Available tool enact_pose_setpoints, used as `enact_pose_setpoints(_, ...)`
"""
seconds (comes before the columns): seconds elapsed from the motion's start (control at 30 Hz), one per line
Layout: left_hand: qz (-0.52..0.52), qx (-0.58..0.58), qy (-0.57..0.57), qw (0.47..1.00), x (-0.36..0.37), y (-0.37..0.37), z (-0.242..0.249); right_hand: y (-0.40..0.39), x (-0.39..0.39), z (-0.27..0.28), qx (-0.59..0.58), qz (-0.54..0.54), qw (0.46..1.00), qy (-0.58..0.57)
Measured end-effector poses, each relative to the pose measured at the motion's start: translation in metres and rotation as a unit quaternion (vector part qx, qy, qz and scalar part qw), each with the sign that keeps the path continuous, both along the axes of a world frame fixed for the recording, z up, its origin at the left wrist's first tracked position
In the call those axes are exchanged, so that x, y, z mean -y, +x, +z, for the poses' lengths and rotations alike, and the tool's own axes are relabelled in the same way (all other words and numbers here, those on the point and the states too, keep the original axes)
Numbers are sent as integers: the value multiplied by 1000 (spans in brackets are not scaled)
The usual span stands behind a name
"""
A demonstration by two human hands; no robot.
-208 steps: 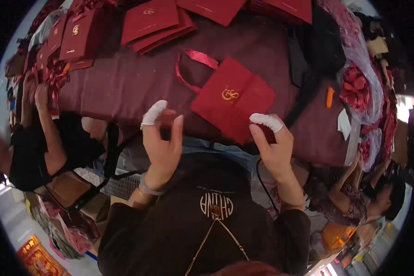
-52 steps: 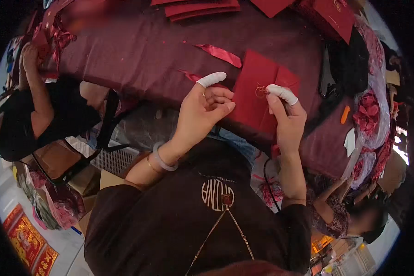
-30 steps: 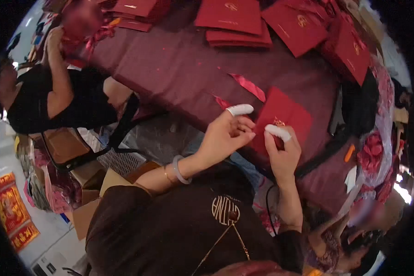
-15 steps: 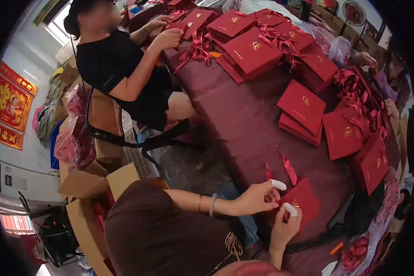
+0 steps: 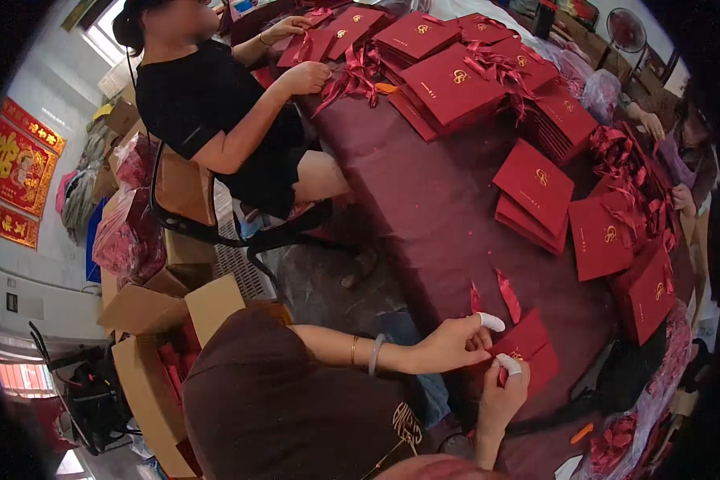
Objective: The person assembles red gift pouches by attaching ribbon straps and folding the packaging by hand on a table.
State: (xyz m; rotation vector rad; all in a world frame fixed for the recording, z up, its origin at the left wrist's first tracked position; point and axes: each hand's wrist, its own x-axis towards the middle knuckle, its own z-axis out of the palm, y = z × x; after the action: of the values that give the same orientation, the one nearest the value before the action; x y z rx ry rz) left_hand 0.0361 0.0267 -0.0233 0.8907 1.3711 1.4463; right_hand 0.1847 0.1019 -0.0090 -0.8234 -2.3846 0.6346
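left hand [image 5: 454, 346] pinching red bag [image 5: 532, 352] | right hand [image 5: 504, 392] gripping it (fingertips capped)

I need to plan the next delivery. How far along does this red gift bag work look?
Done: flat stacks of finished bags with ribbon handles cover the far table. In hand: the left hand and right hand both pinch one red bag at the table edge, its ribbon trailing loose. Left: a bag of red ribbon pieces suggests more to come, though how many I can't tell.
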Motion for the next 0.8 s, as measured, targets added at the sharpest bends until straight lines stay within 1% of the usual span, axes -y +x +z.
enact_pose_setpoints(0.13, 1, 6, 0, 1000, 0, 2, -2, -4, 4, 5, 21, -17, 1000, -11)
enact_pose_setpoints(0.2, 3, 32, 10, 999, -1, 1, -2, -4, 3, 3, 15, -32, 999, -30)
enact_pose_setpoints(0.23, 2, 32, 10, 999, 0, 0, 0, -4, 3, 3, 15, -32, 999, -30)
enact_pose_setpoints(0.3, 17, 13, -1, 1000, 1, -1, 6, -4, 3, 5, -8, -23, 997, -69)
enact_pose_setpoints(0.43, 18, 39, 3, 999, 1, -1, 1, -1, 4, 4, -13, -22, 998, -51)
enact_pose_setpoints(0.47, 6, 57, -7, 998, 1, -3, 1, 0, 2, 1, -71, -25, 993, -92)
enact_pose_setpoints(0.5, -10, 81, -20, 996, 1, -3, -1, 4, 2, -1, -124, -33, 983, -135)
enact_pose_setpoints(0.53, -3, 102, 23, 995, 2, -5, -1, 8, 2, -2, -173, -56, 964, -194)
enact_pose_setpoints(0.57, -6, 100, -8, 995, 1, -4, -3, 9, 2, -1, -207, -96, 948, -222)
enact_pose_setpoints(0.6, -2, 164, 17, 986, 1, -1, -8, 11, 2, 0, -239, -147, 928, -246)
enact_pose_setpoints(0.63, 12, 140, 13, 990, -1, -1, -8, 14, 2, 3, -278, -138, 899, -308)
enact_pose_setpoints(0.67, 8, 97, -18, 995, 0, -3, -6, 17, 0, 8, -320, -134, 864, -364)
enact_pose_setpoints(0.7, 16, 107, -29, 994, 0, -2, 4, 12, 1, 16, -328, -177, 850, -372)
enact_pose_setpoints(0.73, 3, 115, -14, 993, 0, -4, 1, 17, 0, 17, -343, -152, 846, -379)
enact_pose_setpoints(0.77, -5, 118, -42, 992, 0, -5, 5, 21, 2, 21, -342, -207, 811, -428)
enact_pose_setpoints(0.8, 1, 152, -30, 988, 1, -4, -1, 22, 2, 21, -347, -205, 815, -416)
